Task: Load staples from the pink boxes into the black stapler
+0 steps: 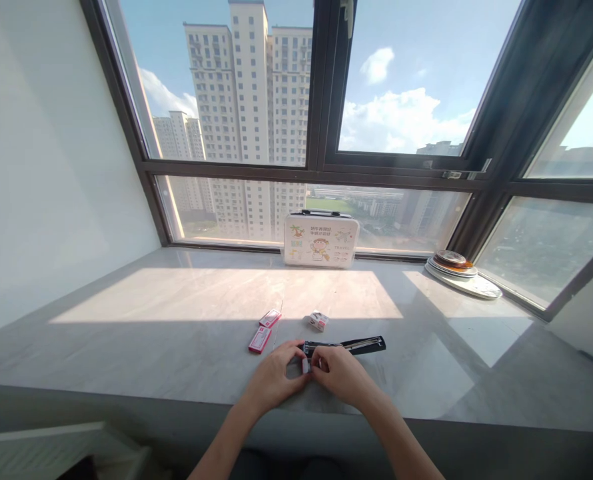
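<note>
My left hand [275, 377] curves round a small white and red box [305, 365], its thumb and fingers closed on it. Touching the right side of that box are the bent fingertips of my right hand [337, 375]; whatever they pinch is too small to make out. Just beyond both hands an opened black stapler [366, 345] lies on the sill, its metal rail showing. Two red and white boxes, one [260, 339] nearer and one [270, 318] farther, lie to the left. Behind the stapler sits another small white box [319, 321], with printing on it.
A printed white case [321, 240] with a dark handle stands against the window. Stacked plates [464, 280] rest at the right back corner. The marble sill's front edge [176, 398] runs just before my forearms. A white slatted object [61, 447] is low at the left.
</note>
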The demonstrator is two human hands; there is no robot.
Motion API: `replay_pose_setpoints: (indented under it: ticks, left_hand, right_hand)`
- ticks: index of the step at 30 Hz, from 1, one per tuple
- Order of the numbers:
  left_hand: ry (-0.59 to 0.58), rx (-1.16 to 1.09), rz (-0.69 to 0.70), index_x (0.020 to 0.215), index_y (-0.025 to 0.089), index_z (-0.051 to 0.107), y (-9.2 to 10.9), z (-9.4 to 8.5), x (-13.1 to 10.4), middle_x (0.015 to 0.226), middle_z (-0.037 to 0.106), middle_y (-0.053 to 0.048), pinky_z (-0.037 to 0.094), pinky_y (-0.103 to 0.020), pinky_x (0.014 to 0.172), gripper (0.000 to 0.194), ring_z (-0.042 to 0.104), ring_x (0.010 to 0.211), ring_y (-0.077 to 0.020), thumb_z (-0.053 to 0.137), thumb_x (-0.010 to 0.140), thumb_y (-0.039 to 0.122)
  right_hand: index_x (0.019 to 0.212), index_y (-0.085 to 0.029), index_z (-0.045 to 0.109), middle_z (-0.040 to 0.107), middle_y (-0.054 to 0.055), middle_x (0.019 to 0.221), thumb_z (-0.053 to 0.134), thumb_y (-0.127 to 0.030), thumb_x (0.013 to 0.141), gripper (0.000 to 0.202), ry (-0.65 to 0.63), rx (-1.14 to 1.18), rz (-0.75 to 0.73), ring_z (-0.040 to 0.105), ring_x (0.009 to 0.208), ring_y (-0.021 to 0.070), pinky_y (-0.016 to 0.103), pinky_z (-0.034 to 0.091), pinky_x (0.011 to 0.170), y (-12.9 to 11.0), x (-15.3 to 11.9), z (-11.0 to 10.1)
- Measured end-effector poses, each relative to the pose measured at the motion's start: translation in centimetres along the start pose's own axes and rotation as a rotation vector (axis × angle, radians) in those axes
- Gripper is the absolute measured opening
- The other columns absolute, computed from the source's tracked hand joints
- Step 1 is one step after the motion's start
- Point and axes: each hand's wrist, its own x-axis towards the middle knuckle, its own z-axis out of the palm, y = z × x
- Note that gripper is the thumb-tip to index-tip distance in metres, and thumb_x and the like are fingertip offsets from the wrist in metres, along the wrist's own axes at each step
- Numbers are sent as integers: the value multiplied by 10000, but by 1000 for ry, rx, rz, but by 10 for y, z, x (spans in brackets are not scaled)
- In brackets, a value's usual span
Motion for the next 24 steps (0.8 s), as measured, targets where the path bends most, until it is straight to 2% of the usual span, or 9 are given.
replay_pose_setpoints:
  ticks: [4,7,9,12,15,18,20,22,24]
  left_hand:
    - [58,64,26,1032,267,638,1,-7,-4,1357,587,-53,432,-371,1052,315,548,1247,-266,758,763,378]
    - [137,185,-32,871,235,616,0,-12,-5,1006,673,-41,458,-361,910,215,616,997,-234,619,883,450]
    - [110,262,-76,723,228,573,1,-10,-4,763,628,-10,436,-336,783,336,600,811,-207,483,963,446]
    - [69,348,-69,655,225,550,7,5,-1,670,597,0,378,-329,718,360,573,744,-202,492,963,400]
    - [91,383,-50,676,223,568,18,22,3,702,625,-8,363,-337,742,329,585,771,-208,482,971,343]
    - [117,366,-58,728,224,582,27,29,3,754,650,-18,367,-335,751,333,601,785,-207,427,1000,336]
    - [120,302,-66,848,236,618,31,28,1,757,651,-4,377,-323,743,297,603,749,-195,408,1016,362]
    - [110,238,-66,1022,262,637,33,26,-1,750,649,13,387,-317,738,259,603,723,-191,418,1018,401]
    - [107,223,-65,1132,283,632,35,25,-2,782,666,9,395,-320,750,265,615,753,-203,438,1010,415]
  right_hand:
    - [884,-242,683,666,-11,695,606,-340,901,125,7,-13,64,576,640,151,250,257,557,7,-18,-8]
    - [857,-229,643,657,5,675,523,-462,962,282,69,-52,194,575,624,168,263,252,555,26,-36,-15]
    - [733,-213,600,656,34,664,442,-514,994,428,79,-110,292,580,623,183,278,243,560,40,-45,-17]
    - [652,-208,565,670,67,684,354,-540,1019,538,43,-154,344,596,638,198,291,230,565,47,-46,-11]
    - [677,-208,588,693,75,733,378,-565,1005,529,76,-182,315,601,655,196,296,209,564,37,-36,0]
    - [676,-205,594,684,59,702,439,-604,968,518,83,-163,288,582,633,183,292,212,560,37,-33,2]
    - [653,-202,588,662,48,656,470,-640,937,535,52,-121,302,566,608,175,287,233,555,52,-41,-8]
    - [668,-199,602,648,47,638,523,-685,883,537,54,-78,362,564,604,179,284,264,551,77,-54,-24]
    - [824,-195,654,637,37,636,591,-709,821,518,105,14,459,569,608,184,278,312,546,102,-65,-41]
